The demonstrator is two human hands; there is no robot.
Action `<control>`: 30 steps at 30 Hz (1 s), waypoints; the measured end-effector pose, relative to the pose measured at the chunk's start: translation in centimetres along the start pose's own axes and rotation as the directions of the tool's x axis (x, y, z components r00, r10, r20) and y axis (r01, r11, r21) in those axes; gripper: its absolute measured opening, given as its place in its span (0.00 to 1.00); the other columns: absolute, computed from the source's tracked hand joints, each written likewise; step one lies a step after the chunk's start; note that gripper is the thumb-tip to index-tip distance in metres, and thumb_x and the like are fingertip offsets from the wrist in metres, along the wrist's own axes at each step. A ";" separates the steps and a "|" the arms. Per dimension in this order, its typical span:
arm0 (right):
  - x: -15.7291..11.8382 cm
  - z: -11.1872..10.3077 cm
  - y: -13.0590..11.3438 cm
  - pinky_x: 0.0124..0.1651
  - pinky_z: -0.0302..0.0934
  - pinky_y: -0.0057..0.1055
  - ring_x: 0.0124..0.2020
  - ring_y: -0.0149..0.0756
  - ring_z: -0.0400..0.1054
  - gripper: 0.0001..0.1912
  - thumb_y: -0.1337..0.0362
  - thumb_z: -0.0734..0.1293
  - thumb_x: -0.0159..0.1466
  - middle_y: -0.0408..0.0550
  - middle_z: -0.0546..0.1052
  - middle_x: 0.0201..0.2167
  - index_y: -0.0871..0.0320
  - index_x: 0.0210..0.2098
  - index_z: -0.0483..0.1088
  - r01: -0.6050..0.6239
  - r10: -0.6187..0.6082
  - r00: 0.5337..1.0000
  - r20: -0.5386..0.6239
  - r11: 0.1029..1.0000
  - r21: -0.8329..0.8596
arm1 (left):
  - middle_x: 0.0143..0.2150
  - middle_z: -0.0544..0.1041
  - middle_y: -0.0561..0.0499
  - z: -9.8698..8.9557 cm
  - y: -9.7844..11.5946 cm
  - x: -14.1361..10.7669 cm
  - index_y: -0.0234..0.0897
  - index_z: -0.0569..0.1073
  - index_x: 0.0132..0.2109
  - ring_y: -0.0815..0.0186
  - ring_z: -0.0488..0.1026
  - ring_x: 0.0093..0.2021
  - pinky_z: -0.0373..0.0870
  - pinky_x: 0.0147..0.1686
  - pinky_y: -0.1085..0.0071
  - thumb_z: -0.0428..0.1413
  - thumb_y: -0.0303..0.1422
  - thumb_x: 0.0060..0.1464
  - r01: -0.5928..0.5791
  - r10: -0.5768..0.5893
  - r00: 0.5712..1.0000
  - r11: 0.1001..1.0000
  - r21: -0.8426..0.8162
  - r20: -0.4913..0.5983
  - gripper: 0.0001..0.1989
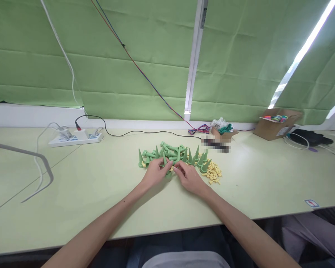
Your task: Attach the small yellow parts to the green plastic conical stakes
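My left hand [156,172] is closed around a green plastic cone-shaped spike [165,159], whose tip points up between the fingers. Close beside it, my right hand [189,175] pinches a small yellow plastic piece [171,168] against the spike; whether the two are joined I cannot tell. Just beyond both hands lies a heap of green spikes [170,148], some lying flat and several standing on their wide bases. To the right of my right hand, small yellow pieces [213,172] are spread in a loose pile, next to a tilted green spike [205,166].
A white power strip [75,139] with plugs sits at the back left, its black cable running right. An open small carton [225,134] and a larger cardboard box [276,124] stand at the back right, near a black bag [309,137]. A grey bent bar [46,163] crosses the left side.
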State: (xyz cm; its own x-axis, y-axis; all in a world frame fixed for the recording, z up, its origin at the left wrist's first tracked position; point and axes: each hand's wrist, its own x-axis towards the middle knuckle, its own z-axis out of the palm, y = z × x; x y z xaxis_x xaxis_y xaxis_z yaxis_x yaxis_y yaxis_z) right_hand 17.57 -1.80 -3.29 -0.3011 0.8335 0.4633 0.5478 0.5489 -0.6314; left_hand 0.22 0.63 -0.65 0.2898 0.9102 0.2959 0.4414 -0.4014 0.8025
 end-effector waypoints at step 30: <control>0.0 0.2 0.8 0.29 0.48 0.29 0.24 0.33 0.59 0.13 0.63 0.53 0.72 0.42 0.65 0.23 0.55 0.30 0.58 0.034 -0.027 0.998 0.059 0.992 -0.118 | 0.20 0.63 0.56 0.4 0.0 -0.2 0.34 0.71 0.29 0.72 0.56 0.19 0.51 0.19 0.74 0.50 0.48 0.58 0.000 -0.001 1.000 1.000 0.017 0.015 0.21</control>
State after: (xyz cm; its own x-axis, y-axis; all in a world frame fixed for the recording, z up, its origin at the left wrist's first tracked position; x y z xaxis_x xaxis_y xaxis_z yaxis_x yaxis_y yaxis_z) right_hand 17.88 -1.36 -3.92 -0.3609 0.8208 0.4428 0.6255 0.5652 -0.5378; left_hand 0.52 0.38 -0.92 0.3026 0.9087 0.2875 0.4554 -0.4028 0.7939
